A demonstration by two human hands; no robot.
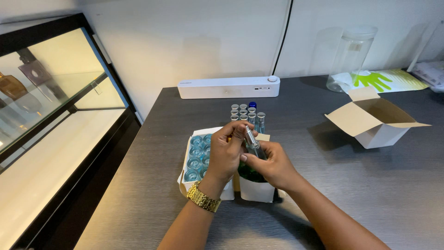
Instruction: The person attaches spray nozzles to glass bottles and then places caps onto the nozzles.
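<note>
Both hands, left (pixel 225 153) and right (pixel 272 164), grip 1 glass vial (pixel 253 142) above white boxes (pixel 203 159), open carton (pixel 377 122) aside.

Even indoor light, soft shadows, edge distortion.

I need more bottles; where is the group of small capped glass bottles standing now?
The small capped glass bottles stand mid-table, between the long white bar-shaped device and the two hands.

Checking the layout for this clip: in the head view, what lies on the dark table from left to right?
White box of blue-topped vials → left hand → small glass bottle held in both hands → right hand → open cardboard box.
</note>
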